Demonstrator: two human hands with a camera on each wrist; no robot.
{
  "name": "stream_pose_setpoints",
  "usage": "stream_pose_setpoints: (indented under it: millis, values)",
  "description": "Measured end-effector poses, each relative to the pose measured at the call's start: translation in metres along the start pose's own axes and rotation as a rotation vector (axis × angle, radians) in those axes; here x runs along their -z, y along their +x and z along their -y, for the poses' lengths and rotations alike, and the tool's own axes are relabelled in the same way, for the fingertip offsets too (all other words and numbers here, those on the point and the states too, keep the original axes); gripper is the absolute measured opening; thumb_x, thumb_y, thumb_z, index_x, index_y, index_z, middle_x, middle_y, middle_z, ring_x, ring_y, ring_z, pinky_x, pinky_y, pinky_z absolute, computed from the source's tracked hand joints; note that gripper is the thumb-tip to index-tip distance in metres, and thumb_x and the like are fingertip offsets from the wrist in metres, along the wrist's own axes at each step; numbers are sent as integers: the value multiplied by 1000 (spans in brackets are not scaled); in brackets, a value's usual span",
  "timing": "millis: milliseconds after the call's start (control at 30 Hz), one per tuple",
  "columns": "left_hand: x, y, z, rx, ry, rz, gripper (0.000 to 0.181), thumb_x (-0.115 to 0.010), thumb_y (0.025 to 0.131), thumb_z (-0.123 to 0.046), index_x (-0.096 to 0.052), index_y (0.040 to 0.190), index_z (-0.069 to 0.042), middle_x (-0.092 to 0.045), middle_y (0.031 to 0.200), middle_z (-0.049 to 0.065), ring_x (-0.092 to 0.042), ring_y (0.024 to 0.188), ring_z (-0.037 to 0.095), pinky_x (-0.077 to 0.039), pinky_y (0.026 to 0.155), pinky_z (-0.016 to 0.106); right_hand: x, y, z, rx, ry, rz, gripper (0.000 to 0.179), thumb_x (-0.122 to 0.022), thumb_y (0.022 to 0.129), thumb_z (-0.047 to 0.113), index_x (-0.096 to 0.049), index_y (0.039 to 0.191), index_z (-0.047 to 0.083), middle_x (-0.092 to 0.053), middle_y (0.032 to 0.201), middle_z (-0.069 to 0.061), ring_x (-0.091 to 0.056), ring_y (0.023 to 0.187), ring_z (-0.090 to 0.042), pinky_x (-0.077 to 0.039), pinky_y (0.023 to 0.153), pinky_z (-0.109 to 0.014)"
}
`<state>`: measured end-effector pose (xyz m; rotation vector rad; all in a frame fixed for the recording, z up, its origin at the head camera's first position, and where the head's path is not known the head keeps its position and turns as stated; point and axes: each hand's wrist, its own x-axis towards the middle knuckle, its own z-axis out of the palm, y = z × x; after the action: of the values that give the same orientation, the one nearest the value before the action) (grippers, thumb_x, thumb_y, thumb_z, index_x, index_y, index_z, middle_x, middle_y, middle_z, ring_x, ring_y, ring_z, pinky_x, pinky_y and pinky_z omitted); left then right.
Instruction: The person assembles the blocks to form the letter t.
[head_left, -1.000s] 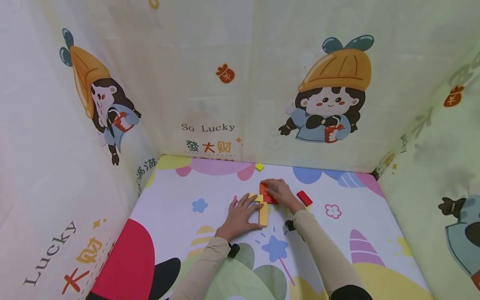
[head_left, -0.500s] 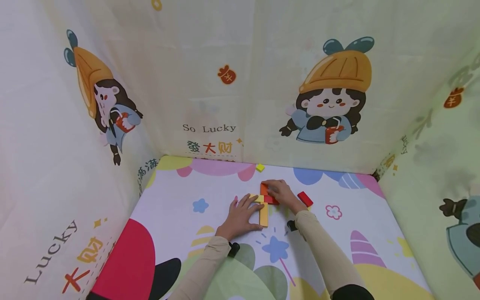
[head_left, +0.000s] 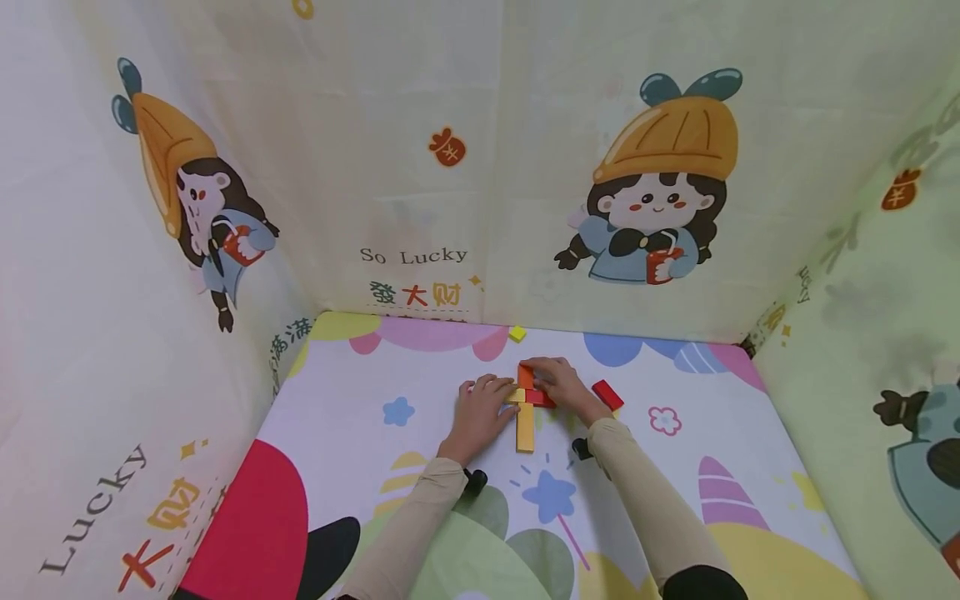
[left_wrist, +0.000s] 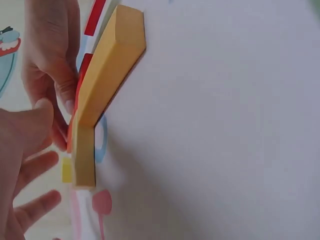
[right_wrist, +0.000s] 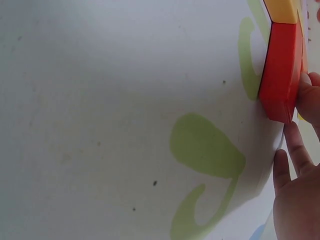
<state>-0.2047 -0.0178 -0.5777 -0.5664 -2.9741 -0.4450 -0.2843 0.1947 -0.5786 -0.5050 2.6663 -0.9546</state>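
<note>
Four-armed, the flat block cross has an orange block point(head_left: 526, 377) at the far arm, a red block point(head_left: 540, 399) to the right, a short pale-yellow block point(head_left: 516, 396) to the left and a longer yellow-orange block point(head_left: 525, 428) nearest me. My right hand point(head_left: 561, 387) holds the orange block, index finger at its far end and thumb along its right side. My left hand point(head_left: 480, 414) is at the cross's left side, fingertips and thumb close around the end of the pale-yellow block. In the left wrist view, the left fingers point(left_wrist: 42, 162) are loosely spread beside the blocks.
Another red block point(head_left: 608, 395) lies to the right of the cross, with a bit of yellow at its near edge. A small yellow block point(head_left: 517, 334) sits by the back edge. Printed cloth walls point(head_left: 337, 167) stand around the patterned mat point(head_left: 420, 375).
My left hand has drawn its spread fingers and thumb together and come off the near yellow-orange block, baring more of it. The right hand stays on the orange block.
</note>
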Motion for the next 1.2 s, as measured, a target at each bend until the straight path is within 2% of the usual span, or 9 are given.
stream_pose_setpoints:
  millis: [133,267,467,833,1000,1200]
  values:
    - [-1,8,-3,52,19,13,57,-61,102,-51,-55,152,-25,-58,154,-7,-47,146,22,-37,116,56,-1,1,0,-10,0,-8,53,-64,102,8,-56,151,25,-55,157,-6,-39,146,-37,-35,120,-64]
    - [-7,11,-4,70,2,35,57,-62,102,-52,-58,150,-23,-60,152,-6,-47,146,23,-33,117,59,-2,0,4,-37,22,-5,53,-64,101,6,-57,151,25,-55,157,-6,-38,147,-37,-34,120,-65]
    - [-15,12,-2,71,-7,42,55,-61,102,-54,-61,147,-23,-62,150,-7,-47,146,24,-29,118,62,-2,0,9,-52,23,-4,55,-64,100,5,-57,150,26,-55,157,-5,-37,146,-36,-36,119,-64]
    - [-11,13,-5,76,-20,57,56,-62,102,-53,-60,148,-22,-62,150,-6,-47,146,24,-27,119,64,-2,-2,8,-63,66,-8,55,-64,101,5,-57,151,27,-55,156,-4,-37,147,-35,-39,118,-63]
    - [-10,12,-6,77,0,46,58,-61,101,-54,-59,149,-21,-62,150,-6,-48,145,23,-28,119,63,-1,-2,7,-56,60,-9,54,-64,101,5,-57,150,27,-55,156,-4,-38,145,-34,-38,118,-63]
    - [-10,9,-7,58,5,4,59,-63,101,-52,-57,151,-21,-59,153,-5,-47,146,22,-30,119,61,0,-1,7,-54,40,-2,55,-62,101,4,-57,151,27,-55,157,-3,-39,145,-34,-36,120,-62]
